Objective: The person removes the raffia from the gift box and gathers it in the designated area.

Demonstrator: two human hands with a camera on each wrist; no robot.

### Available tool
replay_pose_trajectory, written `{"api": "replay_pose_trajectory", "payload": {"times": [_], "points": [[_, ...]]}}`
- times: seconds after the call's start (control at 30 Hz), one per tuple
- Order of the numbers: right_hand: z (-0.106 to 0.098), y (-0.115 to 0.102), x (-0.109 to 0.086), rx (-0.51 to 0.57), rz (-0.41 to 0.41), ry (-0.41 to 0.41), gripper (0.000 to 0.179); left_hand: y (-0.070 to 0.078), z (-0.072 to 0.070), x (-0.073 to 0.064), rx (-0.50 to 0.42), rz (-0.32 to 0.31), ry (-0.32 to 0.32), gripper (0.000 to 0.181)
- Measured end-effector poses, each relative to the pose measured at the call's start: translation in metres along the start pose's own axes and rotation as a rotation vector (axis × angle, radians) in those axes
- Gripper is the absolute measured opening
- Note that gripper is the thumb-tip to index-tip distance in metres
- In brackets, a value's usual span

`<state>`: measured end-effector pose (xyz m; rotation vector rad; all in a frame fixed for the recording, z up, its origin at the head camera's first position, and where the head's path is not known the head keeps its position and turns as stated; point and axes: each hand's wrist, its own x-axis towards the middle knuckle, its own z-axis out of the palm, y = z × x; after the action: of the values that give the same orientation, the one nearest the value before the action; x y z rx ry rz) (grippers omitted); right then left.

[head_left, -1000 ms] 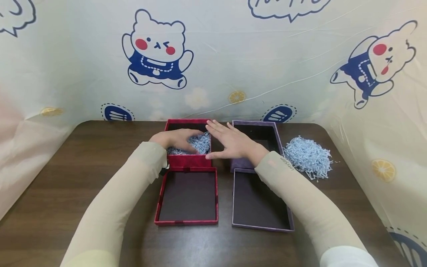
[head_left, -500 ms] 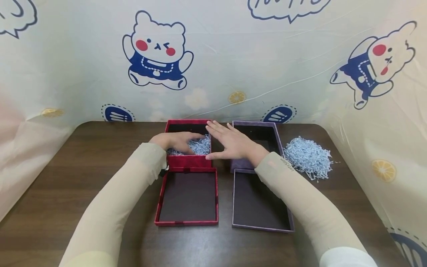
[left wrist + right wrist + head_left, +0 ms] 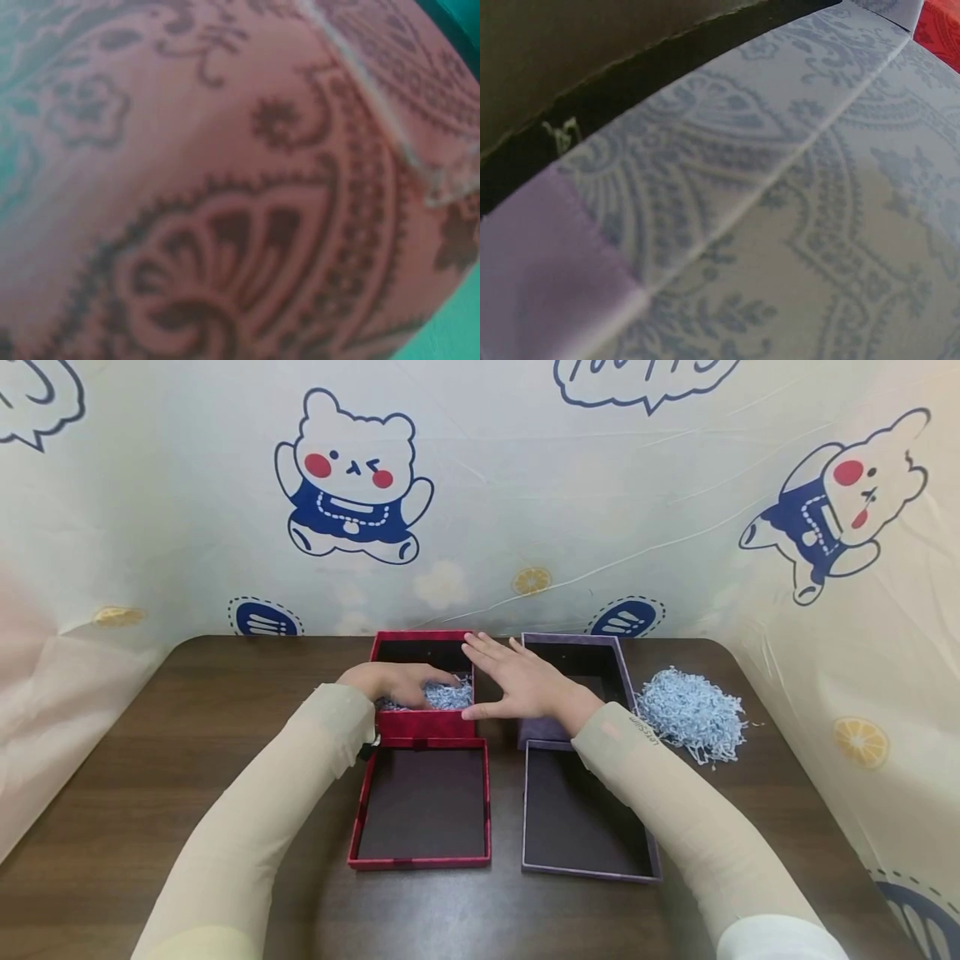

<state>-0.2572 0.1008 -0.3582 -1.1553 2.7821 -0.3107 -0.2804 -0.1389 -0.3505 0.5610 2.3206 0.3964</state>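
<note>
Inside the red box (image 3: 427, 723) at the back of the table, my left hand (image 3: 397, 681) presses down on light-blue shredded paper (image 3: 450, 695), fingers spread and partly sunk in it. My right hand (image 3: 525, 681) rests on that box's right edge, fingers straight and thumb near the front corner. The right forearm passes over a purple box (image 3: 543, 729) with a dark inside. Close up, the left wrist view shows only a blurred patterned red surface (image 3: 225, 150). In the right wrist view, the purple box's patterned wall (image 3: 780, 225) fills most of the frame; neither wrist view shows a hand.
A red lid (image 3: 423, 810) lies inside-up before the red box. Beside it is a purple lid (image 3: 577, 818), partly under the right forearm. A heap of loose light-blue shredded paper (image 3: 692, 714) sits right of the purple box. A printed cloth (image 3: 480, 485) hangs behind the table.
My left hand has sunk lower into the red box, and the shredded paper under it is flatter. The right hand has stayed on the box edge.
</note>
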Motion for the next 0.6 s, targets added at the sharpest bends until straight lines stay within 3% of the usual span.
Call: {"api": "replay_pose_trajectory", "payload": {"times": [0.27, 0.6], "points": [[0.0, 0.0, 0.001, -0.006, 0.002, 0.004, 0.104, 0.005, -0.006, -0.007, 0.055, 0.016, -0.057, 0.069], [0.0, -0.001, 0.0, 0.012, 0.015, -0.002, 0.104, 0.006, -0.006, -0.013, 0.02, 0.0, -0.083, 0.073]]}}
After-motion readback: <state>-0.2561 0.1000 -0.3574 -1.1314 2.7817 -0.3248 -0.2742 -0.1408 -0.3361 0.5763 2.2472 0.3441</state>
